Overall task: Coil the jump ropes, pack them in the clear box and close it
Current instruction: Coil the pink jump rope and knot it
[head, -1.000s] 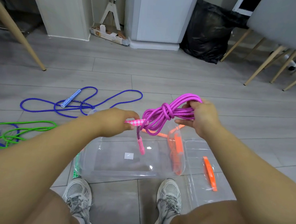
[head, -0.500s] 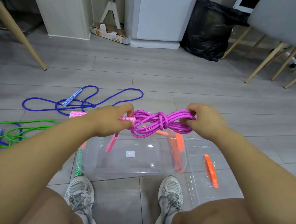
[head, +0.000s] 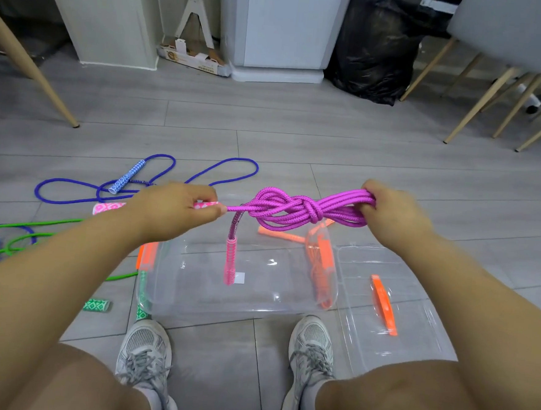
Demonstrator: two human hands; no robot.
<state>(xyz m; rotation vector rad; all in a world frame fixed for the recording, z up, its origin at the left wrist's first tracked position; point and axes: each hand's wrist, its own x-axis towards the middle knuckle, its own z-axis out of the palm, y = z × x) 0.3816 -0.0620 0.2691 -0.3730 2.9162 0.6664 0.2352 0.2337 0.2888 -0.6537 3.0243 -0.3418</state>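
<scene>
A magenta jump rope (head: 297, 209), coiled and knotted in the middle, is stretched level between my hands above the clear box (head: 192, 301). My left hand (head: 173, 209) grips one pink patterned handle at the coil's left end. My right hand (head: 393, 213) grips the loops at the right end. The rope's other pink handle (head: 230, 261) dangles down over the box. The box stands open on the floor with orange latches (head: 323, 256). Its clear lid (head: 413, 336) lies to the right.
A blue jump rope (head: 156, 177) lies uncoiled on the floor at the left. A green rope (head: 20, 238) and another blue one lie at the far left, with green handles (head: 96, 305) beside the box. My shoes (head: 143, 349) stand just before the box. Chair legs (head: 481, 101) stand at both sides.
The coil has gone from raised in my right hand to level between both hands. My hands have moved apart, pulling the knot tighter. The loose handle now hangs over the box.
</scene>
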